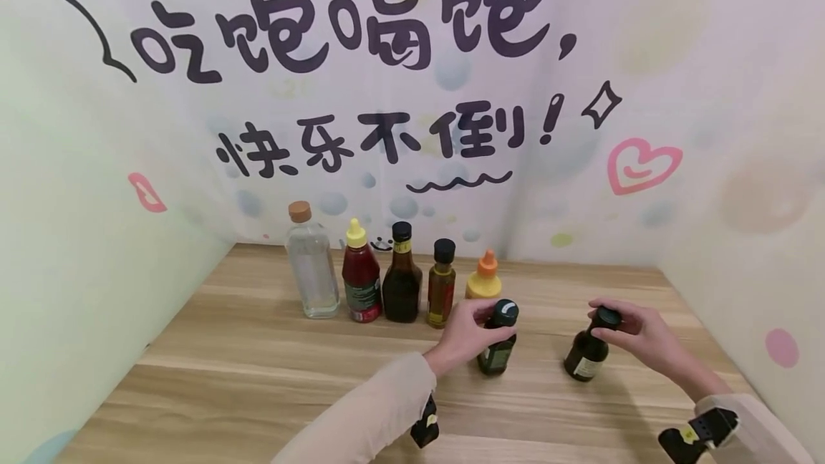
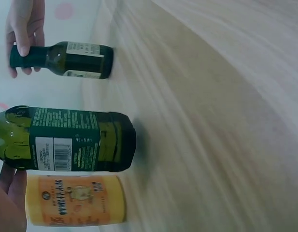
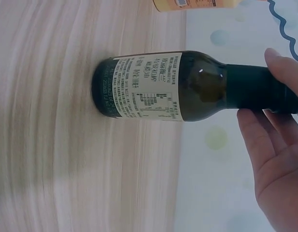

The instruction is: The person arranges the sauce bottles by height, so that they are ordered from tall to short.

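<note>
With its fingers and thumb, my left hand (image 1: 460, 339) grips a squarish green glass bottle (image 1: 498, 358) near its dark green cap. In the left wrist view that green bottle (image 2: 66, 140) shows a dark green label with a white barcode patch, its base close over the wood. To the right, my right hand (image 1: 647, 339) holds a smaller dark bottle (image 1: 585, 358) by its capped neck. The right wrist view shows a cream label of fine print on this dark bottle (image 3: 149, 87), its base at the tabletop. Just behind the green bottle stands a yellow squeeze bottle (image 1: 483, 286) with an orange tip, partly hidden.
Along the back of the wooden table (image 1: 258, 378) stand a clear bottle (image 1: 314, 271) with a brown cap, a red sauce bottle (image 1: 362, 281), a dark sauce bottle (image 1: 402, 288) and a slim oil bottle (image 1: 441, 292). A printed cloth (image 1: 412, 92) hangs behind them.
</note>
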A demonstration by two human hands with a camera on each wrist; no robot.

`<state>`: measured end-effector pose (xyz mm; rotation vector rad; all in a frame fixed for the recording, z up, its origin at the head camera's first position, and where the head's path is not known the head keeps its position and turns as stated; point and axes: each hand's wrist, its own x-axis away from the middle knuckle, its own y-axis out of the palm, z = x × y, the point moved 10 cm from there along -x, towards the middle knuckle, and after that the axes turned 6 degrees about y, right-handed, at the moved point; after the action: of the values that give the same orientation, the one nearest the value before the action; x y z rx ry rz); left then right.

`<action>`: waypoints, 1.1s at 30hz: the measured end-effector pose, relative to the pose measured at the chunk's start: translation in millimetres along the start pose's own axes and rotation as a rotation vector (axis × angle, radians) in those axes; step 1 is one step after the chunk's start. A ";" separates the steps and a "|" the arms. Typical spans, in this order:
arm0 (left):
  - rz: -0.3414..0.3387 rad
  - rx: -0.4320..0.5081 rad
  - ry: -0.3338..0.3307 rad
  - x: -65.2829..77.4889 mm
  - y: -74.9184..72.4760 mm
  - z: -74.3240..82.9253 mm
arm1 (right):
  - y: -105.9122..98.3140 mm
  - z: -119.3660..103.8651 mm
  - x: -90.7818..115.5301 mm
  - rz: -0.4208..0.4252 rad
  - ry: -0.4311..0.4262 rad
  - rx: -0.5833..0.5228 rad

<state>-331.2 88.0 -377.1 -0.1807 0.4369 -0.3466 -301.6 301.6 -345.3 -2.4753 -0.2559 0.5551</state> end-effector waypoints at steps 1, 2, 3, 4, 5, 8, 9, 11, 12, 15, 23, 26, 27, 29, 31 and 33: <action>0.002 -0.003 -0.001 -1.6 0.3 2.4 | -0.4 0.1 0.1 -0.005 0.003 -0.005; 0.000 -0.009 -0.002 -3.4 1.1 4.8 | -0.8 -0.2 0.3 -0.009 0.003 -0.008; -0.001 -0.014 -0.001 -5.0 1.6 7.1 | -1.2 -0.5 0.4 -0.012 0.003 -0.011; -0.005 -0.019 -0.005 -6.1 2.4 8.6 | -0.5 -0.1 0.9 -0.015 0.006 -0.013; -0.008 -0.024 0.001 -7.7 3.4 9.8 | 0.2 0.4 1.3 -0.019 0.010 -0.013; -0.013 -0.043 0.006 -13.8 6.3 13.2 | 1.3 0.8 2.0 -0.025 0.019 -0.006; -0.012 -0.050 0.004 -16.3 6.9 14.2 | 1.0 0.8 1.9 -0.022 0.022 -0.002; -0.015 -0.057 0.005 -22.5 8.8 16.9 | 0.5 1.0 1.3 -0.020 0.028 0.007; -0.019 -0.067 0.005 -25.5 9.5 18.9 | 0.0 0.8 1.0 -0.018 0.028 0.011; -0.030 -0.100 0.003 -34.5 11.8 22.7 | -1.4 0.1 0.4 -0.010 0.026 0.011; -0.068 -0.214 0.009 -50.1 17.5 23.2 | -2.0 -1.1 0.3 -0.011 0.020 -0.003; -0.083 -0.217 0.014 -52.9 20.0 23.5 | -2.0 -0.8 -0.1 -0.010 0.023 -0.007; -0.088 -0.211 0.011 -53.5 21.1 23.3 | -2.0 -0.7 -0.3 -0.008 0.025 -0.007; -0.096 -0.191 0.003 -54.4 22.8 22.8 | -1.2 -0.3 0.0 -0.015 0.032 -0.004; -0.105 -0.171 -0.002 -55.6 24.5 22.9 | -1.1 0.1 -0.2 -0.016 0.037 -0.005; -0.110 -0.160 -0.010 -57.7 25.8 21.4 | -1.4 -0.5 -1.1 -0.016 0.030 -0.001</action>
<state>-363.3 135.1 -342.2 -0.3628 0.4458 -0.4191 -302.5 302.1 -343.8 -2.4786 -0.2637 0.5104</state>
